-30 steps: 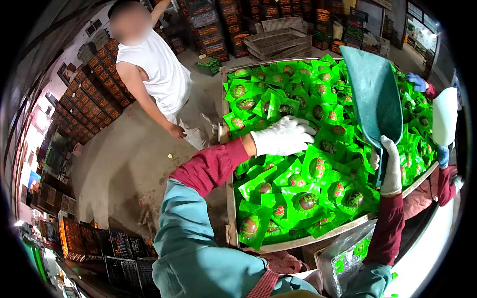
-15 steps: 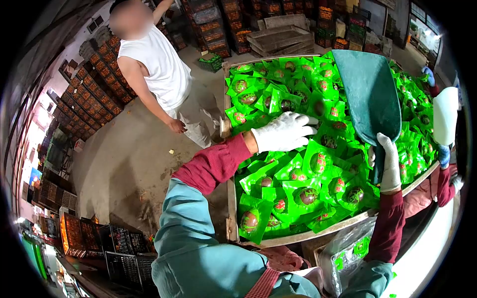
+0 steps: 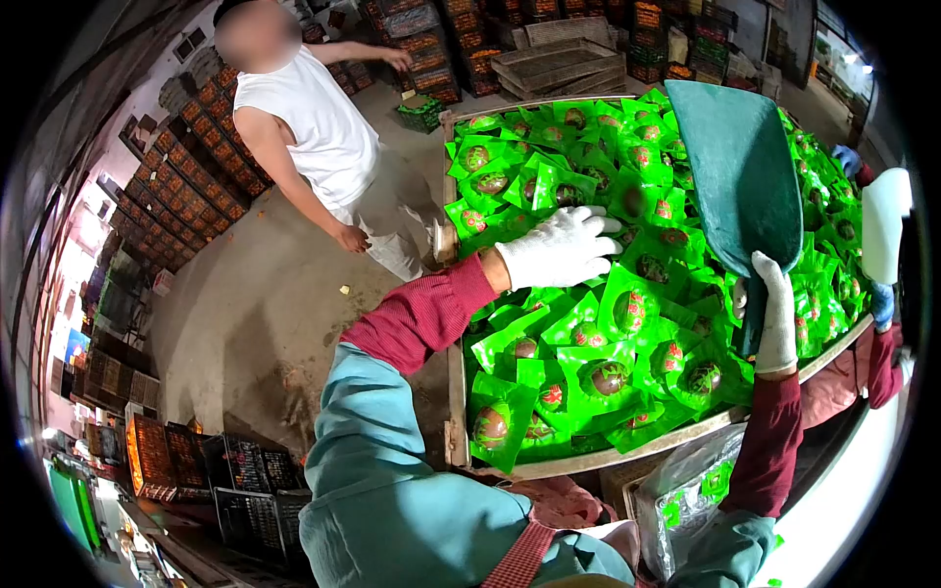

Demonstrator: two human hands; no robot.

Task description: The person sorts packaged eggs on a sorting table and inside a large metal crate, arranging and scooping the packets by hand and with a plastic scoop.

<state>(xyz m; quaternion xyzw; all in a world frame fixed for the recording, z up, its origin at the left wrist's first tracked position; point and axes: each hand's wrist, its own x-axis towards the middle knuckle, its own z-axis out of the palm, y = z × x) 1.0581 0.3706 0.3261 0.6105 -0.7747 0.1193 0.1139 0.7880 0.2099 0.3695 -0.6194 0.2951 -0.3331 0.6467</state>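
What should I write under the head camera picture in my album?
The gloved right hand grips a teal scoop above shiny green packets, with the gloved left hand spread over others.

- The green packets [image 3: 608, 377] are bright, and their plastic is shiny in spots.
- The left hand [image 3: 559, 248] and right hand [image 3: 776, 314] look very white and quite clear.
- The crates [image 3: 176, 176] at the back are dim and hard to see well.
- Light shows at the doorway [image 3: 845, 73], top right, and white glare sits along the left side.
- A soft dark shadow lies on the floor [image 3: 225, 304].
- The white surface [image 3: 838, 500], bottom right, is so bright that little shows on it.
- The person's head [image 3: 257, 37] is smudged.
- Black fills the corners, and straight things bend near the edges.
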